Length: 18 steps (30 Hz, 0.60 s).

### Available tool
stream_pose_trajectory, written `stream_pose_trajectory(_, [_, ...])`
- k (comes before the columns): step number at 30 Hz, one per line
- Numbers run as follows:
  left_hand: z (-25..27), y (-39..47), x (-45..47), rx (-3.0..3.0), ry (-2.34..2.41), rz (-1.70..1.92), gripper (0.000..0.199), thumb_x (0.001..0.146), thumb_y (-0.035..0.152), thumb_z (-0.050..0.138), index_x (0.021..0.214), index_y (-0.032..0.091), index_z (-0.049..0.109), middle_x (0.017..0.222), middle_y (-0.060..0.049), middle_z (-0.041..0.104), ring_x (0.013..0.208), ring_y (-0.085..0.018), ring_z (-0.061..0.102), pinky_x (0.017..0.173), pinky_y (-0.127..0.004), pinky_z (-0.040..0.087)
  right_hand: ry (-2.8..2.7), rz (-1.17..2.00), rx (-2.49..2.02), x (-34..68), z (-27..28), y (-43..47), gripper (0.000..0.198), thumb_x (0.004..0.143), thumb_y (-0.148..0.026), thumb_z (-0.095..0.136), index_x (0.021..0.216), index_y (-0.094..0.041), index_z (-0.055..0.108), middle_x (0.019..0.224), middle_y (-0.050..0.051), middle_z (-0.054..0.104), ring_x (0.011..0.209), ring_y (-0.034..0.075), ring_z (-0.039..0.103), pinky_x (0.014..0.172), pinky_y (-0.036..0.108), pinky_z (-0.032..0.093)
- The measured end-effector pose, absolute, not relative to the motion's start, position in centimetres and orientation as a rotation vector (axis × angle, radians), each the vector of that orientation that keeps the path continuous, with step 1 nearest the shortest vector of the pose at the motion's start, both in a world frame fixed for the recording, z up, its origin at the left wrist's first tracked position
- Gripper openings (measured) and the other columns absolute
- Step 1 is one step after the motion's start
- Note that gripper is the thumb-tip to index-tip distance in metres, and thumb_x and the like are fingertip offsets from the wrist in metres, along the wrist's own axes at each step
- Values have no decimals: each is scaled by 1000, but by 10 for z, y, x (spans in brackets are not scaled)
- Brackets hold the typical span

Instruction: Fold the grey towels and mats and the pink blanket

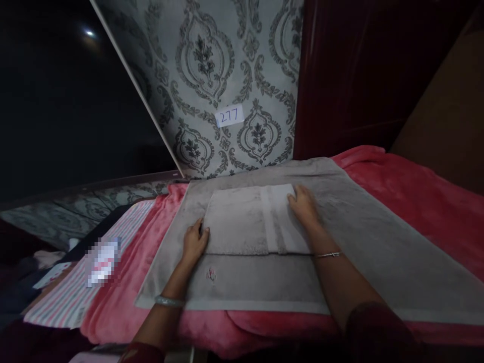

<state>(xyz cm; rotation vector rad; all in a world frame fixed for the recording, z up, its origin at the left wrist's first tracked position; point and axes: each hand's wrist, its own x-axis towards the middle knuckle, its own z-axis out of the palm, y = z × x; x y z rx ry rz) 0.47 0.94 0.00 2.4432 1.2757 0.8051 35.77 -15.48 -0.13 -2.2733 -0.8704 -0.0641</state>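
Mid-frame, the left hand and right hand seemingly straighten folded cloth; grips unclear. Next calls for even edges.

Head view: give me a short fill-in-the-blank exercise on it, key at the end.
1. The white paper label on the grey patterned wallpaper reads ____.
2. The folded grey plush cloth lies between the left hand and the ____ hand.
3. The pale grey-green bangle is worn on the ____ wrist.

Missing words: 277; right; left.
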Motion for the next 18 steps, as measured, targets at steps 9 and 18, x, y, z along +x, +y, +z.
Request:
stream_pose_trajectory(9, [32, 42, 40, 1817, 1406, 682, 52, 73, 32, 76, 121, 14, 68, 126, -17, 70, 124, -34, 62, 101, -38, 48, -729, 223, -2341, 382, -4, -161, 60, 94, -37, 51, 147, -10, 50, 138, 21, 60, 125, 30, 60, 103, 38, 45])
stream_pose_trajectory(18, [37, 65, 52, 1361, 1223, 470, 36, 68, 43, 82, 80, 11, 73, 72, -14, 75, 65, -28, 72, 62, -36, 57, -784, 351, -2157, 396, -7, -164, 45, 86, -36, 62, 123, -13, 71, 119, 14, 72, 108, 28, 68, 89, 31, 51])
